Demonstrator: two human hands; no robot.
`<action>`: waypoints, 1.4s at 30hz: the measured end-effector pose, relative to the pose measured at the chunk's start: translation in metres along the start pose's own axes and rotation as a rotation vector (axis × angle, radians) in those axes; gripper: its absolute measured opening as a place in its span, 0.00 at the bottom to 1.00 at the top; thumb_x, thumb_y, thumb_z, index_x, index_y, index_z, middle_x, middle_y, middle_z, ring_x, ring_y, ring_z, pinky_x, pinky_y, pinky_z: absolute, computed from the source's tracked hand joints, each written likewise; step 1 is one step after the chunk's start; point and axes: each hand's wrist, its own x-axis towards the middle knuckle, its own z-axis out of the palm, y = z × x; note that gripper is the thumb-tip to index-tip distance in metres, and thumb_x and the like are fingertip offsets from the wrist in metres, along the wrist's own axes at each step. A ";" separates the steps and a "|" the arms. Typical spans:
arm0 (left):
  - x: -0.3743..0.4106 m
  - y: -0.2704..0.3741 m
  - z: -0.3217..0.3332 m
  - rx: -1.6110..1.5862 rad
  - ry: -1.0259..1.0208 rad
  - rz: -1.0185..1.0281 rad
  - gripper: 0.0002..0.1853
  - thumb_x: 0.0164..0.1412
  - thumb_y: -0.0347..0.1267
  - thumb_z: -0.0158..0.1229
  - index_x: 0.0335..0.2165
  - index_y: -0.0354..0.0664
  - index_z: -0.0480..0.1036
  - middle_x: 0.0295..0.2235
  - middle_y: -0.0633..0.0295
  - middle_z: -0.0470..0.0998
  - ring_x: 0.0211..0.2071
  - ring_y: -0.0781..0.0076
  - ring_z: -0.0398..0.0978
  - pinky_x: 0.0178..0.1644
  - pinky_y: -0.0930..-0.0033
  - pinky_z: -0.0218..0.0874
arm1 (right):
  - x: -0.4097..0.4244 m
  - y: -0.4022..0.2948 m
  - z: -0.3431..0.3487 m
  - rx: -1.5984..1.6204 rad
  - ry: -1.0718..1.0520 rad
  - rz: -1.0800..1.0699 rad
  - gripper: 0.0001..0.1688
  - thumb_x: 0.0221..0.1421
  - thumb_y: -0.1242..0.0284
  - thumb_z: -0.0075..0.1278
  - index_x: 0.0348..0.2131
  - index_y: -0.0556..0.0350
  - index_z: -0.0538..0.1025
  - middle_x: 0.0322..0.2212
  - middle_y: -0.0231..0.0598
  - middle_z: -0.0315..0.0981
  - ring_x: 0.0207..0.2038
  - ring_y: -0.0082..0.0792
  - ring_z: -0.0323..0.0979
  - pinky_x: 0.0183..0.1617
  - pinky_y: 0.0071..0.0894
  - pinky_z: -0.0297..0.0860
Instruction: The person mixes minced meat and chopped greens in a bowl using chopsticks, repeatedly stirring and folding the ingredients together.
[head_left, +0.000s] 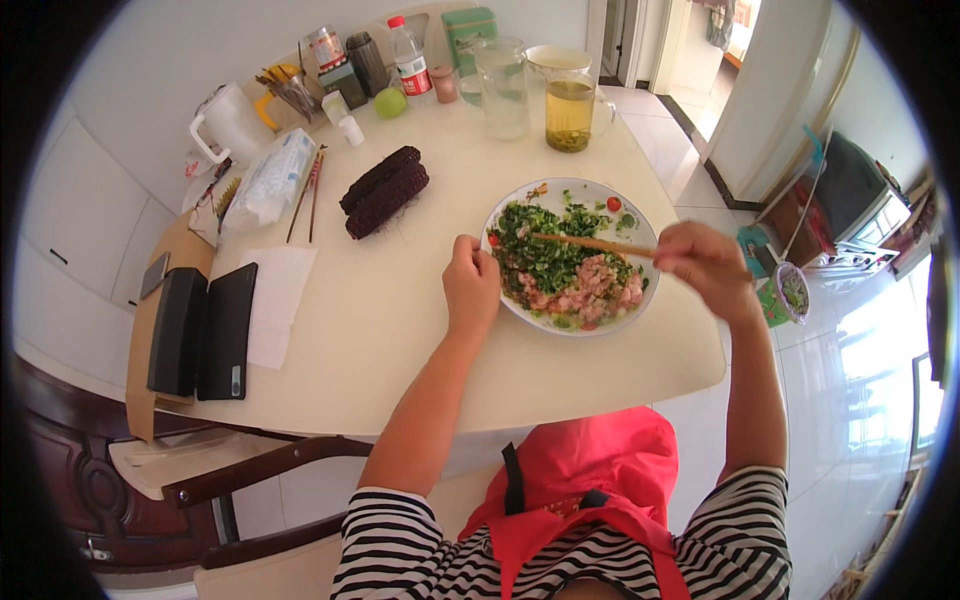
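A white plate (543, 321) with a decorated rim stands near the right end of the table. On it lie chopped green vegetables (551, 262) and, along the near side, pink minced meat (600, 285). My left hand (472, 286) grips the plate's left rim, thumb on top. My right hand (705, 266), slightly blurred, is closed around wooden chopsticks (600, 244) to the right of the plate. Their tips reach into the greens from the right. Whether the tips hold any food cannot be told.
Two dark purple corn cobs (390, 196) lie left of the plate. Behind stand a glass mug of yellowish tea (569, 112), a tall glass jar (501, 94), a water bottle (411, 64) and a green apple (390, 103). A black tablet case (225, 337) and paper sheets (276, 300) lie left.
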 end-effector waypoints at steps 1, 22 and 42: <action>0.000 0.000 0.000 0.005 -0.003 -0.002 0.02 0.52 0.25 0.43 0.27 0.36 0.61 0.15 0.54 0.66 0.16 0.68 0.63 0.23 0.68 0.56 | -0.010 -0.011 0.009 -0.109 -0.011 -0.068 0.05 0.42 0.80 0.54 0.25 0.60 0.72 0.25 0.37 0.70 0.31 0.28 0.69 0.32 0.24 0.66; 0.003 -0.006 0.000 -0.018 -0.044 -0.034 0.03 0.51 0.26 0.44 0.27 0.36 0.62 0.18 0.54 0.68 0.18 0.69 0.65 0.24 0.69 0.58 | -0.040 -0.044 0.001 -0.185 0.100 0.157 0.05 0.44 0.78 0.53 0.24 0.63 0.74 0.22 0.35 0.70 0.25 0.22 0.66 0.28 0.19 0.63; 0.000 -0.006 -0.001 -0.029 -0.010 0.007 0.05 0.51 0.27 0.46 0.28 0.36 0.62 0.17 0.57 0.67 0.16 0.71 0.64 0.23 0.70 0.57 | -0.015 -0.060 0.044 0.196 0.588 0.286 0.13 0.53 0.71 0.46 0.26 0.66 0.73 0.18 0.36 0.71 0.20 0.20 0.69 0.24 0.17 0.67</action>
